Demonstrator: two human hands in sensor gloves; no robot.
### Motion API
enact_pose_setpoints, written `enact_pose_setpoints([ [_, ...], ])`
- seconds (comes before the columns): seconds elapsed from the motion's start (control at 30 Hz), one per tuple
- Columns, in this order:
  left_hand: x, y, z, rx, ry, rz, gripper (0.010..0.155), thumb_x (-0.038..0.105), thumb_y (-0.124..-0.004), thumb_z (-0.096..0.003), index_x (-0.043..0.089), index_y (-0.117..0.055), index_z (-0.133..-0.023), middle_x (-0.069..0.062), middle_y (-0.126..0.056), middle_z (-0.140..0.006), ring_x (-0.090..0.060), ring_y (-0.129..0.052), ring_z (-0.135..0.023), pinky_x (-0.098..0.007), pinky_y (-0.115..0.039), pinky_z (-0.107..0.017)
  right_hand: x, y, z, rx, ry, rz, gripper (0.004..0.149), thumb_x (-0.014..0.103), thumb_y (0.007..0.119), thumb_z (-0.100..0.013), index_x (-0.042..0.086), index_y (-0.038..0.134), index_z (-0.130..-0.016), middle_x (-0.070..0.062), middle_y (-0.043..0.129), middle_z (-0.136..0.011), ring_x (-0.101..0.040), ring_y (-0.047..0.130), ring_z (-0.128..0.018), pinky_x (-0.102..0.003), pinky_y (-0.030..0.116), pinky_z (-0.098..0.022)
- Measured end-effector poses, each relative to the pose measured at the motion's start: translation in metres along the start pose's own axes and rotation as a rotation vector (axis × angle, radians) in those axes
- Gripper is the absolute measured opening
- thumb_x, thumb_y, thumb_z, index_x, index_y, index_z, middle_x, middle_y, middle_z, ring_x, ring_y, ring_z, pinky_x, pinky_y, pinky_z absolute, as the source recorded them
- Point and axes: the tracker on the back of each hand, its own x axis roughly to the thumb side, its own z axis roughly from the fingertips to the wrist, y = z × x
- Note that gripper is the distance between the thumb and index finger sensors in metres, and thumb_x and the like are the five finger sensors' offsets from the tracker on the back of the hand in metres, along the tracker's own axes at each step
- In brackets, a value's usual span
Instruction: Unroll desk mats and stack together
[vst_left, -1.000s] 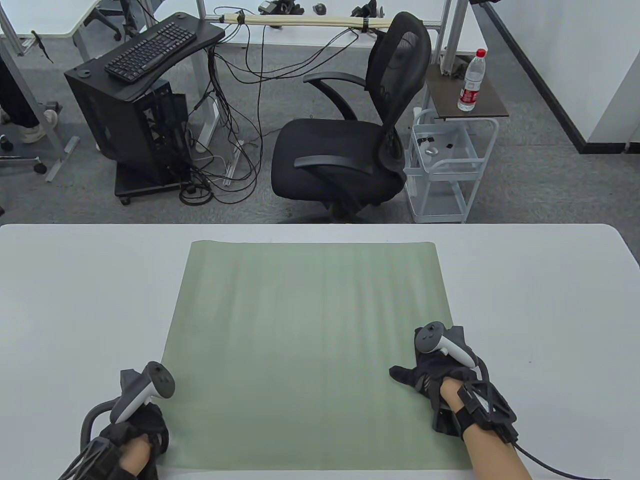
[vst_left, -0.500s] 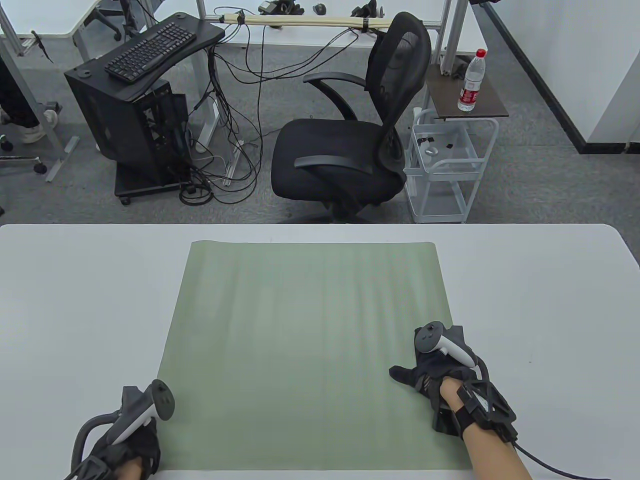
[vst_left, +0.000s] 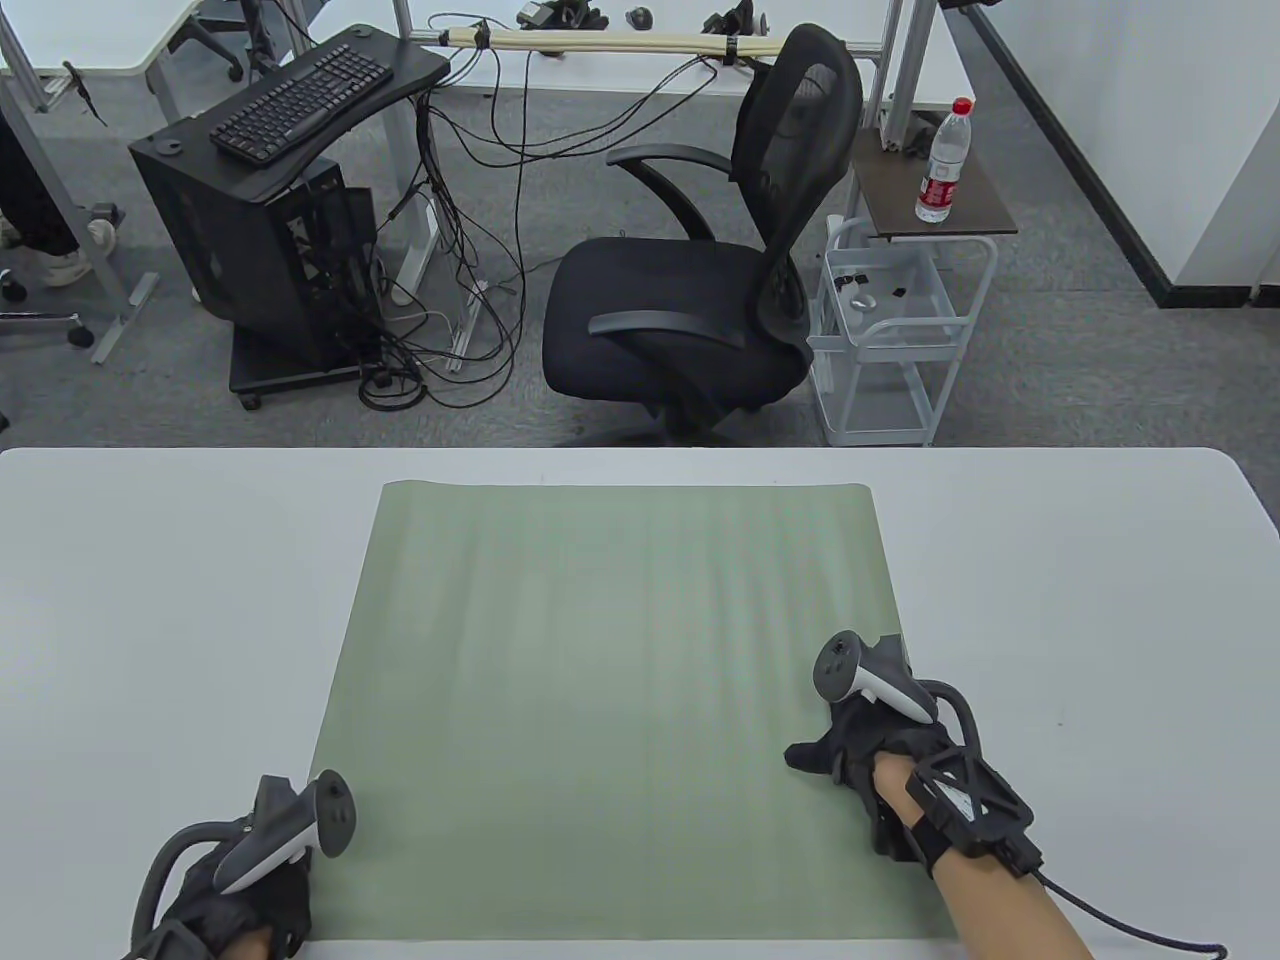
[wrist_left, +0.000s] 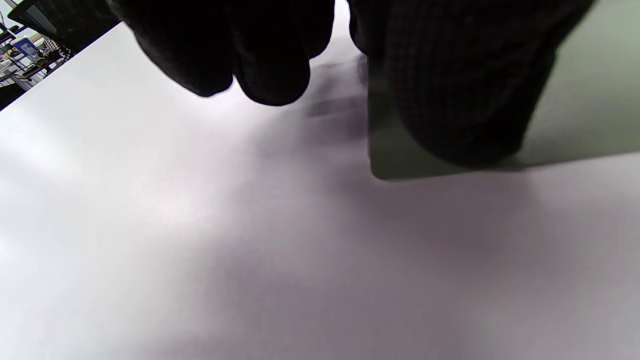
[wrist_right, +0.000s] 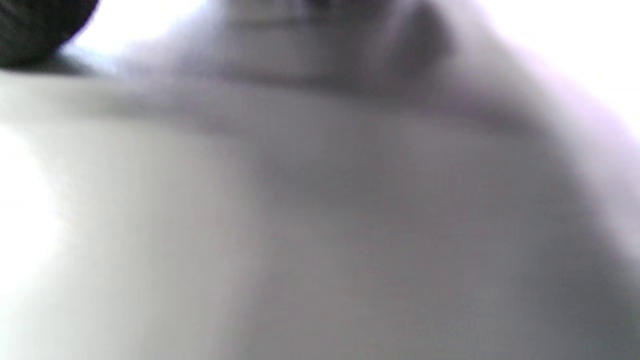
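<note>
One pale green desk mat (vst_left: 610, 700) lies unrolled and flat on the white table (vst_left: 1080, 620); faint ripples cross it. My left hand (vst_left: 250, 900) is at the mat's near left corner. In the left wrist view one broad gloved finger (wrist_left: 460, 100) lies on that corner of the mat (wrist_left: 590, 110), and the other fingers (wrist_left: 260, 60) hang over bare table beside it. My right hand (vst_left: 870, 740) rests palm down on the mat near its right edge, thumb spread to the left. The right wrist view is a close blur. No other mat is in view.
Beyond the table's far edge stand a black office chair (vst_left: 700, 300), a white wire cart (vst_left: 890, 330) with a water bottle (vst_left: 943, 165) on its shelf, and a black computer stand (vst_left: 260, 230) with loose cables.
My left hand has slid along the mat's left edge toward the near corner. My right hand has turned slightly and stays on the mat. The mat has not moved.
</note>
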Motion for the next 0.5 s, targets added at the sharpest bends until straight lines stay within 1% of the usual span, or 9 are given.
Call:
enact_pose_setpoints([
  [0.07, 0.002, 0.001, -0.001, -0.002, -0.007, -0.021, 0.073, 0.040, -0.097, -0.0268, 0.024, -0.063, -0.090, -0.011, -0.049, -0.107, -0.031, -0.083, -0.084, -0.047, -0.077, -0.057, -0.003, -0.002, 0.010, -0.020, -0.015, 0.088, 0.103, 0.066, 0.079, -0.030, 0.027, 0.017, -0.103, -0.006, 0.007, -0.113, -0.041, 0.011, -0.103, -0.062, 0.024, -0.073],
  [0.17, 0.006, 0.004, -0.003, 0.000, -0.020, -0.061, 0.073, 0.040, -0.097, -0.0260, 0.022, -0.065, -0.089, -0.010, -0.050, -0.107, -0.030, -0.083, -0.084, -0.047, -0.077, -0.058, -0.015, 0.000, 0.026, -0.026, -0.008, 0.236, 0.108, 0.064, 0.085, -0.028, 0.027, 0.016, -0.103, -0.005, 0.007, -0.113, -0.040, 0.011, -0.104, -0.062, 0.024, -0.073],
  [0.2, 0.006, 0.004, -0.003, -0.001, -0.024, -0.064, 0.073, 0.040, -0.098, -0.0259, 0.021, -0.065, -0.088, -0.010, -0.050, -0.106, -0.030, -0.083, -0.083, -0.046, -0.077, -0.058, -0.021, 0.002, 0.032, -0.035, 0.003, 0.291, 0.109, 0.064, 0.085, -0.026, 0.027, 0.015, -0.103, -0.005, 0.007, -0.113, -0.040, 0.012, -0.104, -0.061, 0.025, -0.073],
  [0.23, 0.007, 0.004, -0.004, -0.001, -0.026, -0.065, 0.073, 0.040, -0.098, -0.0256, 0.021, -0.065, -0.088, -0.009, -0.051, -0.106, -0.030, -0.084, -0.083, -0.046, -0.077, -0.057, -0.026, 0.004, 0.035, -0.039, 0.007, 0.311, 0.110, 0.064, 0.084, -0.026, 0.027, 0.015, -0.103, -0.005, 0.007, -0.113, -0.040, 0.012, -0.105, -0.061, 0.025, -0.074],
  [0.3, 0.006, 0.004, -0.004, 0.001, -0.032, -0.062, 0.073, 0.040, -0.098, -0.0258, 0.021, -0.065, -0.088, -0.009, -0.051, -0.106, -0.030, -0.084, -0.083, -0.046, -0.077, -0.057, -0.039, 0.007, 0.040, -0.051, 0.023, 0.306, 0.110, 0.063, 0.085, -0.025, 0.026, 0.016, -0.103, -0.005, 0.008, -0.114, -0.040, 0.014, -0.105, -0.061, 0.027, -0.074],
  [0.33, 0.005, 0.003, -0.004, 0.001, -0.034, -0.050, 0.073, 0.040, -0.098, -0.0257, 0.021, -0.065, -0.088, -0.009, -0.052, -0.106, -0.030, -0.084, -0.083, -0.046, -0.077, -0.057, -0.047, 0.008, 0.042, -0.036, 0.050, 0.303, 0.111, 0.061, 0.087, -0.025, 0.026, 0.015, -0.102, -0.005, 0.007, -0.113, -0.040, 0.012, -0.105, -0.061, 0.025, -0.074],
  [0.4, 0.003, 0.003, -0.003, 0.005, -0.037, -0.038, 0.073, 0.040, -0.098, -0.0257, 0.021, -0.065, -0.088, -0.009, -0.053, -0.106, -0.030, -0.084, -0.083, -0.046, -0.077, -0.057, -0.058, 0.009, 0.044, -0.030, 0.070, 0.334, 0.113, 0.062, 0.087, -0.024, 0.026, 0.014, -0.102, -0.005, 0.006, -0.113, -0.040, 0.012, -0.105, -0.061, 0.025, -0.074],
  [0.43, 0.002, 0.002, -0.003, 0.007, -0.036, -0.028, 0.073, 0.040, -0.098, -0.0258, 0.021, -0.065, -0.088, -0.009, -0.053, -0.106, -0.030, -0.085, -0.083, -0.046, -0.077, -0.057, -0.063, 0.011, 0.044, -0.038, 0.073, 0.321, 0.113, 0.063, 0.085, -0.023, 0.026, 0.013, -0.102, -0.005, 0.007, -0.113, -0.040, 0.013, -0.105, -0.060, 0.026, -0.074],
  [0.5, 0.001, 0.002, -0.003, 0.015, -0.033, -0.025, 0.073, 0.040, -0.098, -0.0257, 0.022, -0.065, -0.088, -0.009, -0.053, -0.106, -0.030, -0.085, -0.083, -0.046, -0.078, -0.057, -0.067, 0.013, 0.047, -0.035, 0.081, 0.256, 0.112, 0.061, 0.086, -0.024, 0.027, 0.013, -0.102, -0.005, 0.006, -0.113, -0.040, 0.012, -0.105, -0.060, 0.025, -0.074],
])
